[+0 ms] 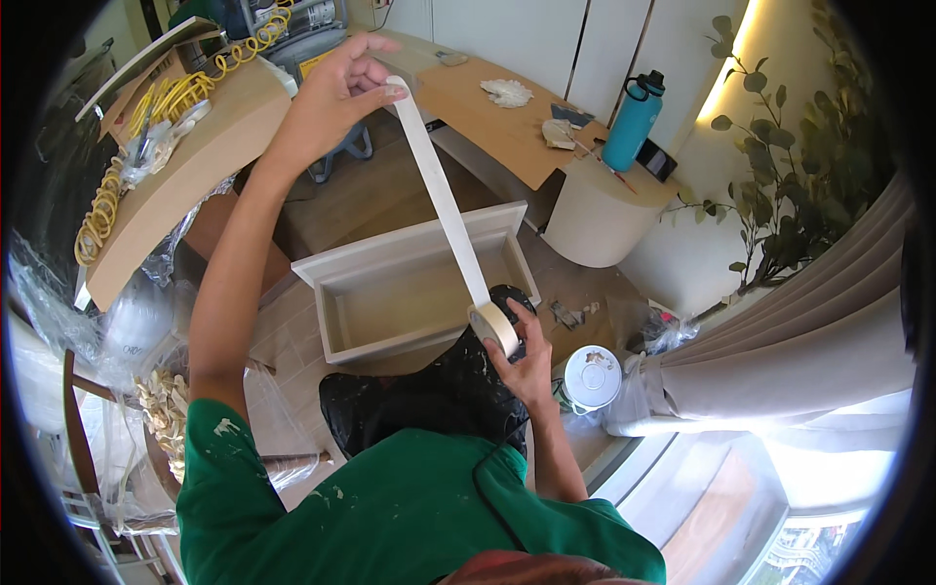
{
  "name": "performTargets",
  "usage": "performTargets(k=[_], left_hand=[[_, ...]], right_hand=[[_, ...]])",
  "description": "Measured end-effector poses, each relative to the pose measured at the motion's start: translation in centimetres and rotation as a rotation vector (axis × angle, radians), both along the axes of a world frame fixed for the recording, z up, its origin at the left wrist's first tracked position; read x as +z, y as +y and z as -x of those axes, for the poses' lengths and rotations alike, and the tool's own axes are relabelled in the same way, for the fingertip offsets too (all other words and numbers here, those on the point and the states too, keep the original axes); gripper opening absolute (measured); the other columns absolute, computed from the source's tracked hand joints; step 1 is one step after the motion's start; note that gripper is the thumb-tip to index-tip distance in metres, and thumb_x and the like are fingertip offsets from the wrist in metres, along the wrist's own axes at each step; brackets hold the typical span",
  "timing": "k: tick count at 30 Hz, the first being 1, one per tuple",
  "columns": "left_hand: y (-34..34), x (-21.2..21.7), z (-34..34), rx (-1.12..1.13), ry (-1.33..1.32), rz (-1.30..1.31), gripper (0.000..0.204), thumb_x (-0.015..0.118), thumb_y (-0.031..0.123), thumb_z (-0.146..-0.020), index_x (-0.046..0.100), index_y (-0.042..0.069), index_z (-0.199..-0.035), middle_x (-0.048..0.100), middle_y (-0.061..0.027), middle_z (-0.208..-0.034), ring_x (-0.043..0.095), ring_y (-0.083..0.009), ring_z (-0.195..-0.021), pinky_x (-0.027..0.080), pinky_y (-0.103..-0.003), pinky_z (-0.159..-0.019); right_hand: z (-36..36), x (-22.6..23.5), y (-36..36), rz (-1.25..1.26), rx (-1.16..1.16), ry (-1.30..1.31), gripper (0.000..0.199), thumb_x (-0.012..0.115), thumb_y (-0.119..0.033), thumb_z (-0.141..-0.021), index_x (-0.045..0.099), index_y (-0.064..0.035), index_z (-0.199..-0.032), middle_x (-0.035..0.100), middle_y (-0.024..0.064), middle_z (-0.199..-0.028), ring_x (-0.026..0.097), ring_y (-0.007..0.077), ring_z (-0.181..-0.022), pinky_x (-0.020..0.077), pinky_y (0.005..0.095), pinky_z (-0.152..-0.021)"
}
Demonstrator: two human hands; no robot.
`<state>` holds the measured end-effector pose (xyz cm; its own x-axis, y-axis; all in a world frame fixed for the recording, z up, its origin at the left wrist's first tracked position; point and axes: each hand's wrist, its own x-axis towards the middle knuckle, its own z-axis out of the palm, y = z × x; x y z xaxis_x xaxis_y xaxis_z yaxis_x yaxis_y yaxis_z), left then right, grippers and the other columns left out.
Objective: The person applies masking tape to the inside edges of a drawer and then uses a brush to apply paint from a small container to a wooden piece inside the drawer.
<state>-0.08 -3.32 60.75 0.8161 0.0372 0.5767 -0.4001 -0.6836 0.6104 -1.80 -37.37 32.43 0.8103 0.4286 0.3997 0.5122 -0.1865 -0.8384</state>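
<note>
My right hand (526, 363) grips a roll of masking tape (495, 330) low in front of my body. From the roll a long pale strip of tape (436, 180) runs up and to the left, pulled taut. Its free end is pinched between thumb and finger of my left hand (357, 80), raised high with the arm stretched out. Behind the strip, on the floor, stands an open off-white drawer box (390, 305) with a wider front panel along its far side. The strip passes in front of the drawer and seems apart from it.
On the right a teal bottle (634, 122) stands on a rounded counter end (604, 219), beside a phone. A white lidded bucket (592, 378) sits near my right arm. Yellow coiled hose (175, 102) lies on the left worktop (185, 190). Curtains (809, 331) and a leafy plant (770, 136) border the right.
</note>
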Motion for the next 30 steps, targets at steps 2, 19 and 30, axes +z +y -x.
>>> performTargets(k=[2,19,30], left_hand=[[0.3,-1.0,0.1,0.046,0.005,-0.004,0.051,0.072,0.0,-0.095,0.053,0.006,-0.142,0.07,-0.0012,-0.095,0.064,-0.0073,-0.088,0.048,-0.023,-0.081],[4.3,-4.4,1.8,0.123,-0.061,0.094,0.05,0.074,-0.002,-0.094,0.053,0.002,-0.139,0.073,-0.0054,-0.094,0.066,-0.0086,-0.085,0.051,-0.024,-0.081],[2.6,-9.6,-10.8,0.169,-0.236,0.073,0.033,0.076,0.01,-0.094,0.063,0.003,-0.123,0.076,-0.0107,-0.093,0.069,-0.0166,-0.082,0.056,-0.032,-0.079]], right_hand=[[0.7,0.3,1.1,-0.032,-0.012,-0.053,0.068,0.082,-0.011,-0.086,0.054,-0.0065,-0.148,0.071,0.017,-0.087,0.07,0.0318,-0.072,0.0576,0.0386,-0.068],[0.5,3.8,1.8,0.269,0.001,-0.514,0.049,0.077,-0.013,-0.088,0.07,-0.01,-0.136,0.061,0.0112,-0.07,0.064,0.0305,-0.06,0.053,0.0425,-0.058],[-9.4,3.0,2.4,0.453,-0.15,-0.6,0.044,0.075,-0.014,-0.086,0.072,-0.0122,-0.129,0.07,0.0164,-0.079,0.07,0.0345,-0.068,0.0562,0.0466,-0.064]])
